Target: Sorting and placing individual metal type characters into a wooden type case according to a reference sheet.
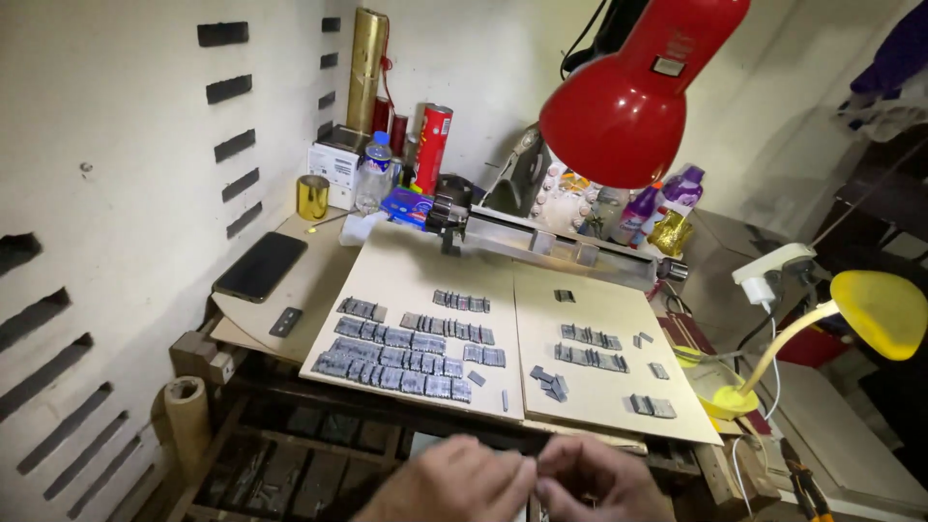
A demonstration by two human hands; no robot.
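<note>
Our left hand [454, 480] and right hand [594, 483] met at the bottom edge of the view, fingertips pressed together as if pinching something very small between them; what it was we could not tell, since the fingers hid it. Both hands hovered just in front of the near edge of the surface [406, 261], above a dark wooden tray [290, 469] of compartments.

Just beyond lay the small grey metal blocks [396, 362], lined up in tidy rows on the left board, with shorter rows and a few loose pieces [549, 382] on the right board [599, 387]. Farther back a metal bar [541, 242] crossed both boards, and a red lamp [623, 106] hung over them. A dark phone [259, 266] rested to the left, and a yellow lamp [851, 319] stood to the right.

To handle such a piece well, we judged it best to keep the pinch light and steady, work under the lamp's light, and avoid brushing the finished rows.
</note>
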